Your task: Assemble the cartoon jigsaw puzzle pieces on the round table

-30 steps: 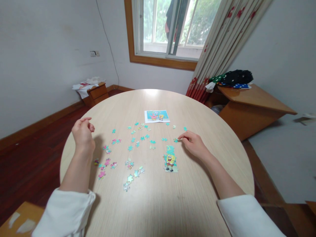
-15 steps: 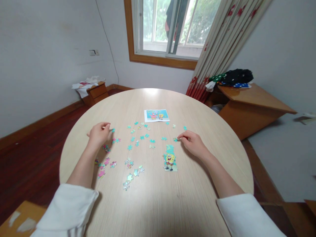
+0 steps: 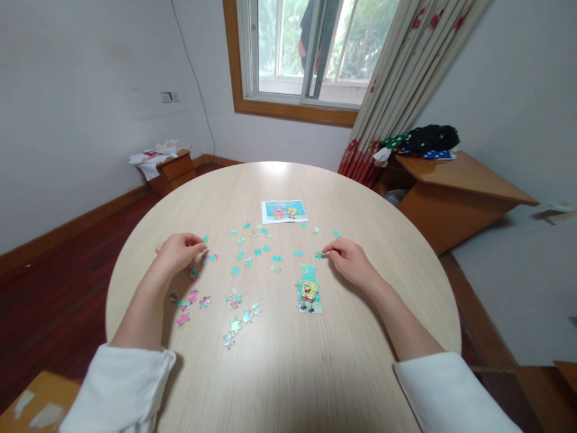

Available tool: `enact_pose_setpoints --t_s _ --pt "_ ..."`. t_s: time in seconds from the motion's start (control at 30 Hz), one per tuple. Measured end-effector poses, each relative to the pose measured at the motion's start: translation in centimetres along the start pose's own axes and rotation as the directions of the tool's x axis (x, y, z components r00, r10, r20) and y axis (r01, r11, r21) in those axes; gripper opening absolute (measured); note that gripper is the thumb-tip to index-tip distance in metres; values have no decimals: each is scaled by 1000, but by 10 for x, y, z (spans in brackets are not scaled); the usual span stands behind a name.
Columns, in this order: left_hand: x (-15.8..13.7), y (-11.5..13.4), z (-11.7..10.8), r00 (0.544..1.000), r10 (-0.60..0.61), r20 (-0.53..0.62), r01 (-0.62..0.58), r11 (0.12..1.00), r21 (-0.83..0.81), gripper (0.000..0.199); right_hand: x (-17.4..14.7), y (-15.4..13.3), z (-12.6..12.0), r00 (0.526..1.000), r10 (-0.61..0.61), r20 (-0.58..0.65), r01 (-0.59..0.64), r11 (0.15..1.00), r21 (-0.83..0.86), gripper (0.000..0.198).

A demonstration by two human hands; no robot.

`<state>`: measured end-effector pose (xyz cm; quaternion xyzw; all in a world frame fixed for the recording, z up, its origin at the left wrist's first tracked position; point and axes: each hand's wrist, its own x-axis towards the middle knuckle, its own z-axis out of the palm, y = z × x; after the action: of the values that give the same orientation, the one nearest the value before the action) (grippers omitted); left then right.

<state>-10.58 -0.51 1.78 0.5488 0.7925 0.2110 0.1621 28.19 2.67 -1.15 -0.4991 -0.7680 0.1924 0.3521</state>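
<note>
My left hand [image 3: 180,251] hovers at the left of the table, its fingers drawn together beside a teal puzzle piece [image 3: 205,239] and a few pink and teal pieces [image 3: 210,258]. Whether anything is between those fingertips is hidden. On the right, my right hand [image 3: 346,257] has its fingers closed, with the index fingertip and thumb at a small teal puzzle piece [image 3: 318,255]. Just left of and below that hand lies a joined strip of puzzle [image 3: 309,290] showing a yellow cartoon sponge. Loose teal pieces [image 3: 258,252] are scattered between my hands.
A printed reference picture [image 3: 285,211] lies towards the far side of the round wooden table [image 3: 279,391]. Nearer me are pink pieces [image 3: 193,296] at left and pale star-patterned pieces [image 3: 235,325] in the middle. A wooden cabinet [image 3: 455,198] with cloth on it stands beyond the right edge.
My left hand has moved down and slightly right, towards the pink and teal pieces. My right hand stays at the same small piece. The view has shifted a little.
</note>
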Motion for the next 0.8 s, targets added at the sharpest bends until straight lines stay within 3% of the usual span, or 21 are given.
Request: enact_pose_setpoints --t_s 0.33,0.6,0.8 --pt "-2 -1 1 965 102 243 -84 993 -83 30 0 0 1 1000 5 15 -5 1000 -2 22" --pt "-6 9 6 933 179 312 -192 981 11 35 0 0 0 1000 0 25 1 1000 -8 22" --pt "-9 14 7 931 171 323 -209 974 89 29 0 0 1 1000 -9 25 9 1000 -8 22"
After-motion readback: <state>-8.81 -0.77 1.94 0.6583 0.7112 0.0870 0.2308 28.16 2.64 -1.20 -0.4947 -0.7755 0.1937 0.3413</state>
